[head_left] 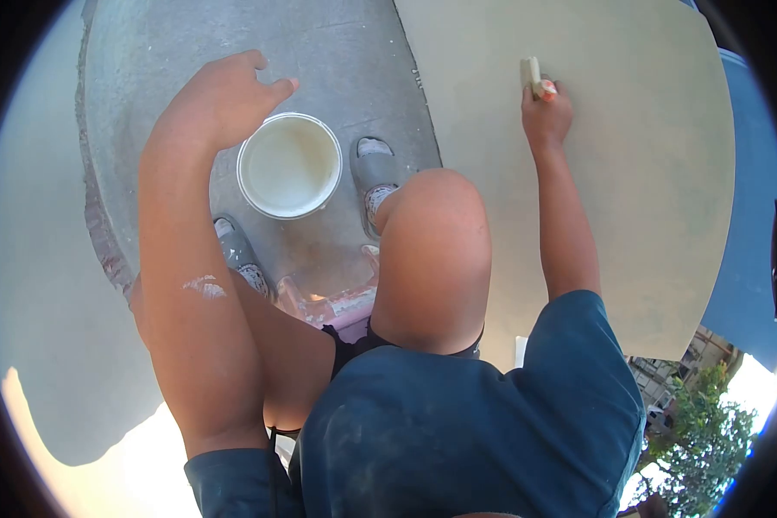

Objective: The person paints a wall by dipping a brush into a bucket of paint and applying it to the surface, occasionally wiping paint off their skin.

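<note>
My right hand (pixel 548 112) is closed round the handle of a pale tool (pixel 531 73) with an orange-red end, held against the beige wall surface (pixel 647 173) at the right. To the left, my left hand (pixel 242 93) hangs in the air above the rim of a white bucket (pixel 290 166), with thumb and index finger apart and nothing between them. The other fingers of that hand are mostly hidden. The inside of the bucket looks pale.
Between my feet in grey slippers (pixel 374 173) is the grey floor (pixel 337 52). A pinkish plastic seat (pixel 341 306) shows beneath me. A rough edge runs down the left. Leafy branches (pixel 704 432) stand at the lower right.
</note>
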A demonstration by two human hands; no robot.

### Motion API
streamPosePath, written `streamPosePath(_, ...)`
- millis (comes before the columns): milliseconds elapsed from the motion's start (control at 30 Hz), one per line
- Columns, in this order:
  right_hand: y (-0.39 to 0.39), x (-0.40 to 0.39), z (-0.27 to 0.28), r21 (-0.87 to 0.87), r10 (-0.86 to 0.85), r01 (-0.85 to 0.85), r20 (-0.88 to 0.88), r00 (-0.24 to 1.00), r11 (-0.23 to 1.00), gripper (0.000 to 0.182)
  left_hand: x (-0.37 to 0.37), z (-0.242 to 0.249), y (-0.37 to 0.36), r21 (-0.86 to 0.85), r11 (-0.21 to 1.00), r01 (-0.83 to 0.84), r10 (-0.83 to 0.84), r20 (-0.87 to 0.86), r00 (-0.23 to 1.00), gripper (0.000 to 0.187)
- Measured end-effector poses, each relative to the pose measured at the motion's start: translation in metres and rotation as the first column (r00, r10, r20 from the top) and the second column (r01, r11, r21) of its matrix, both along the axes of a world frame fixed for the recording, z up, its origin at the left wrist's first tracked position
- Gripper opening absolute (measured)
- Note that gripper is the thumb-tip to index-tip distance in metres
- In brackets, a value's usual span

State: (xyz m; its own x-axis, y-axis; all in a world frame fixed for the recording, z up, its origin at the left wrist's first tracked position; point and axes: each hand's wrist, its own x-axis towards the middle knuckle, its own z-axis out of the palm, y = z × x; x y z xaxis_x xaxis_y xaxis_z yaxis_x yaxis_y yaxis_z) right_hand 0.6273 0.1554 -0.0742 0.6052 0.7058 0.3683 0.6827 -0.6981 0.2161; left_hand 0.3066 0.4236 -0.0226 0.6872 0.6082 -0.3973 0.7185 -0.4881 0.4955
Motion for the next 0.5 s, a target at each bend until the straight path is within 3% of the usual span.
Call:
streamPosePath(67, 0.006, -0.013, 0.022, 0.250, 0.060, -0.070, 0.046, 0.997, 0.966, 0.016, -0.004, 0.003, 0.004, 0.001, 1.000, -0.014, 0.014, 0.013, 1.000, 0.061)
streamPosePath(167, 0.021, -0.023, -0.006, 0.263, 0.202, -0.191, -0.017, 0.979, 0.946, 0.018, -0.008, 0.004, 0.007, 0.037, 0.999, -0.014, 0.013, 0.024, 1.000, 0.060)
streamPosePath(300, 0.051, -0.023, -0.112, 0.010, 0.133, -0.135, -0.281, 0.950, 0.991, 0.020, -0.011, 0.009, -0.001, 0.003, 0.999, -0.046, 0.046, 0.007, 0.999, 0.059)
streamPosePath(333, 0.060, -0.014, -0.139, 0.022, 0.151, -0.151, -0.285, 0.947, 0.988, 0.020, -0.011, 0.010, -0.001, -0.004, 0.999, -0.045, 0.045, -0.012, 0.999, 0.058)
streamPosePath(400, 0.069, 0.003, -0.183, -0.136, 0.086, -0.138, -0.334, 0.939, 0.981, 0.017, -0.011, 0.008, -0.003, -0.016, 0.998, -0.053, 0.053, -0.044, 0.998, 0.058)
streamPosePath(500, 0.073, 0.043, -0.174, -0.200, 0.101, -0.152, -0.244, 0.965, 0.968, 0.013, 0.000, 0.000, 0.003, -0.036, 0.999, -0.027, 0.023, -0.093, 0.995, 0.058)
